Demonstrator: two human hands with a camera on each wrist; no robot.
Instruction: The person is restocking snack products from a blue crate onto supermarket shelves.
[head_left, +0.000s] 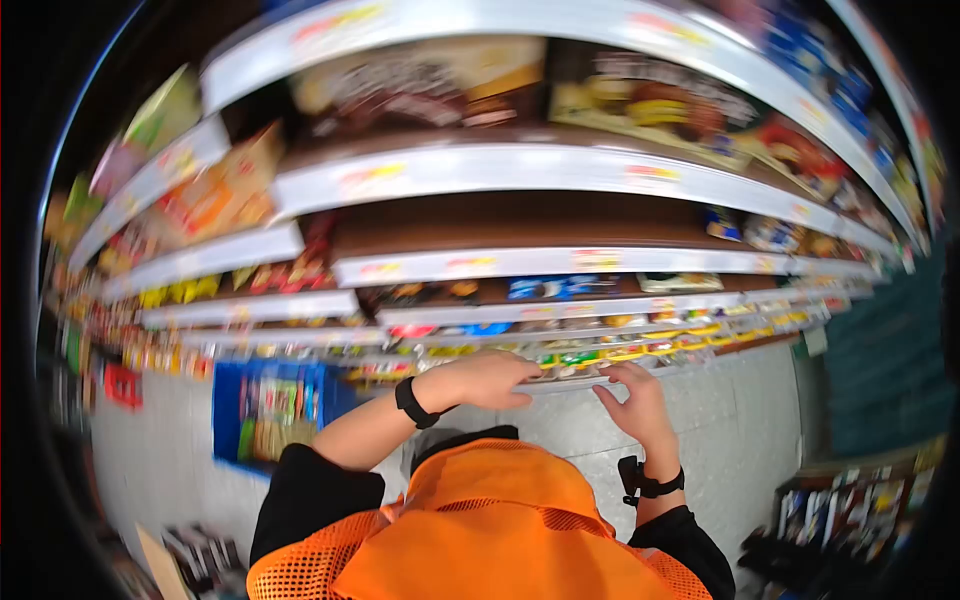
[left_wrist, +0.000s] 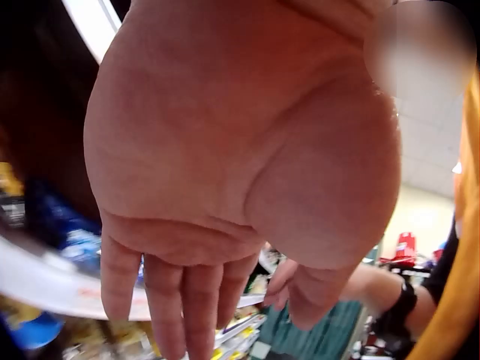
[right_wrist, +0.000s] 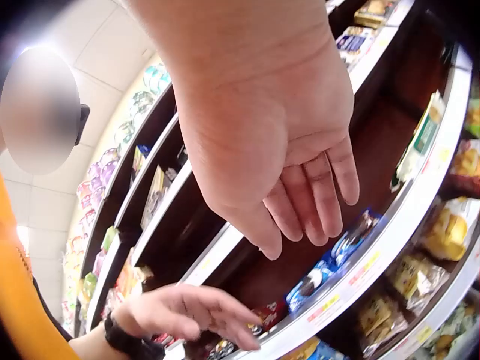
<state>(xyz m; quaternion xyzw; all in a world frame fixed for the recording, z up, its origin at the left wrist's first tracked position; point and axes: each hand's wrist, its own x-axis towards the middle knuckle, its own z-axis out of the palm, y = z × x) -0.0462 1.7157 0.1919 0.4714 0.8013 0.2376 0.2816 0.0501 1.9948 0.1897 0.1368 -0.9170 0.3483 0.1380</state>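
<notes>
My left hand (head_left: 487, 379) hangs in front of the lower shelves, palm inward, fingers loosely straight and holding nothing. Across from it, my right hand (head_left: 637, 402) is also bare, with its fingers relaxed and slightly bent. A gap separates the two hands in the head view. The left wrist view shows the left palm (left_wrist: 187, 142) large, fingers pointing down. In the right wrist view, the right hand (right_wrist: 262, 142) overlaps a shelf holding blue snack packets (right_wrist: 334, 262). Those blue packets (head_left: 560, 287) also lie on a shelf beyond my hands in the head view.
Tiered shelves with white price rails (head_left: 520, 170) curve across the front, carrying boxed and bagged snacks. A blue bin (head_left: 228, 420) with packages inside stands on the floor at left. A red basket (head_left: 123, 385) lies farther left. Stacked goods (head_left: 840, 515) stand at lower right.
</notes>
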